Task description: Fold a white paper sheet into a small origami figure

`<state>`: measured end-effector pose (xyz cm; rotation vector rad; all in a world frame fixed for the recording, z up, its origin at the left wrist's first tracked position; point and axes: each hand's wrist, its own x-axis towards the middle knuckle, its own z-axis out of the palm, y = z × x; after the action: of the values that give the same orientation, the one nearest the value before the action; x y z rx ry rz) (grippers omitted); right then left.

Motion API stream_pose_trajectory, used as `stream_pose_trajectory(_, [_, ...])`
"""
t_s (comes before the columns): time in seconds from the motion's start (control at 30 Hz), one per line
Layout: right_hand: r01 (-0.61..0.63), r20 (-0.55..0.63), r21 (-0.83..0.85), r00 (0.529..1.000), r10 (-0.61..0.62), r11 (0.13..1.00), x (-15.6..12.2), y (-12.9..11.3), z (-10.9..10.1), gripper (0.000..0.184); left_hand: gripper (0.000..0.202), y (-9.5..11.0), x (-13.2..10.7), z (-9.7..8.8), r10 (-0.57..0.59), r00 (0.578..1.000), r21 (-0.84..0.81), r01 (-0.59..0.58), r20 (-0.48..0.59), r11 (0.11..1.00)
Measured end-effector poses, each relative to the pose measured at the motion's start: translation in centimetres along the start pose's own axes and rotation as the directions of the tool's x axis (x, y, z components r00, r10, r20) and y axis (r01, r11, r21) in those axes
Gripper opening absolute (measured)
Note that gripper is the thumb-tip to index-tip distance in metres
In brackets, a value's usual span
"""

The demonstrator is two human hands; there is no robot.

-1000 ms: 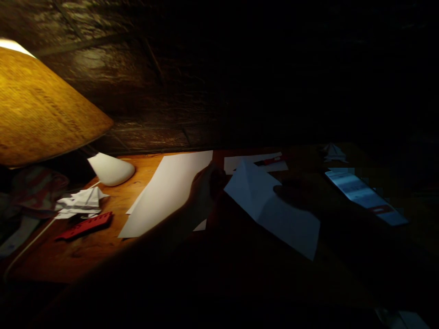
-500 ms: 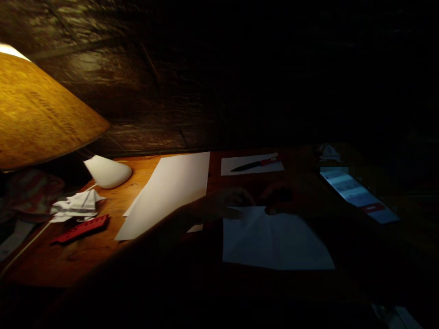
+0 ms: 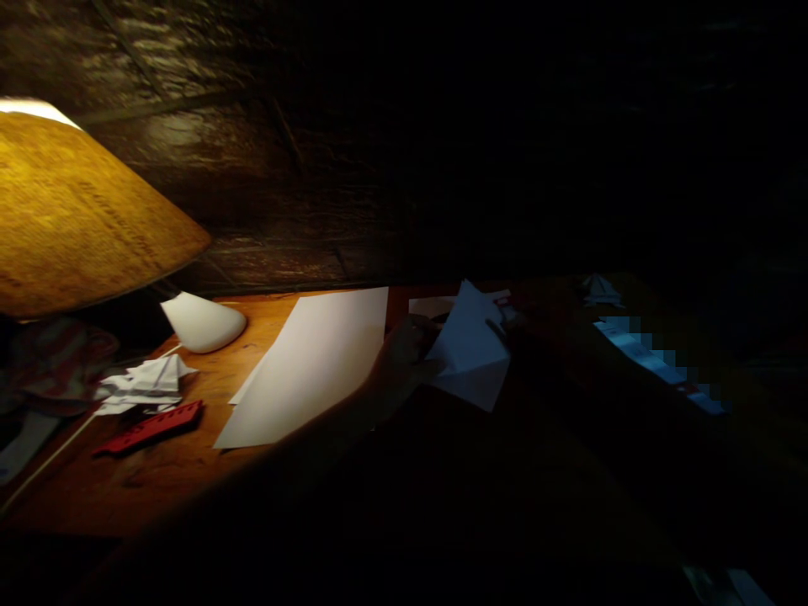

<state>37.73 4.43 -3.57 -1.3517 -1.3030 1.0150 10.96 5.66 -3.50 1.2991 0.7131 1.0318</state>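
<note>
Holding a folded white paper (image 3: 470, 349), its long axis running away from the person, just right of a flat blank sheet (image 3: 303, 374), the left hand (image 3: 404, 358) seemed curled on its near edge; the right hand (image 3: 536, 307) lay shadowed at its far side, its grip impossible to tell.

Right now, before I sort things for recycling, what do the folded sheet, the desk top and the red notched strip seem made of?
The folded sheet: matte white paper, sharp creases. The desk top: wood, visible grain, warm sheen suggesting varnish. The red notched strip: perhaps plastic, smooth-looking, though painted wood is possible.
</note>
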Motion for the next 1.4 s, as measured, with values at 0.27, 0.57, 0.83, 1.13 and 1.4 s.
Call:
stream_pose_trajectory(0.27, [-0.163,0.021,0.278,0.986,0.164,0.947,-1.2,-1.2,1.3,0.035,0.062,-0.7,-0.9,0.5,-0.005,0.993,-0.007,0.006,0.118,1.000])
stream_pose_trajectory(0.57, [-0.067,0.192,0.315,0.981,0.005,0.947,-1.4,0.0,1.8,0.038,0.034,-0.2,-1.2,1.4,-0.126,0.992,-0.122,0.127,0.019,0.984])
stream_pose_trajectory(0.83, [-0.023,0.128,0.058,0.992,0.015,0.998,-1.7,-0.9,1.9,0.045,0.022,-0.3,-1.4,1.4,-0.177,0.980,-0.034,0.181,0.091,0.983])
stream_pose_trajectory(1.13, [0.076,0.261,-0.126,0.964,-0.041,0.989,-2.7,-2.1,2.1,0.022,0.028,-1.2,-1.1,1.1,-0.107,0.992,0.070,0.112,-0.066,0.991])
stream_pose_trajectory(1.4, [0.150,0.121,-0.435,0.987,-0.107,0.888,-2.6,-1.1,1.8,0.019,0.037,-0.2,-0.9,0.0,0.254,0.966,0.541,-0.188,-0.048,0.819])
